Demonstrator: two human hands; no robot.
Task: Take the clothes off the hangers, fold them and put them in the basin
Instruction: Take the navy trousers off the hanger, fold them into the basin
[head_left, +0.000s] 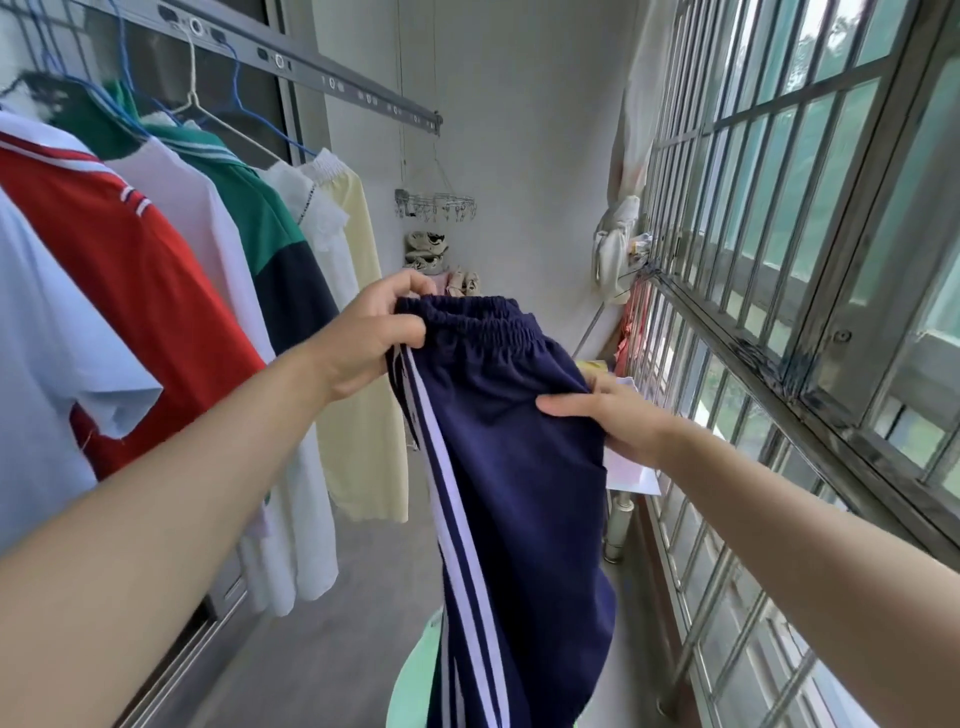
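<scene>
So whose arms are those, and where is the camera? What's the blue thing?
There is no machine here. The camera sits on a person's head and looks forward and down, so the two arms you see are that person's own. The left hand grips the stretchy waistband of dark blue trousers with white stripes. The right hand pinches the cloth on the other side. The trousers hang down in the air between the hands. On the left, shirts hang from a rail. On the right are window bars. The pale green thing at the bottom is probably the basin.
</scene>
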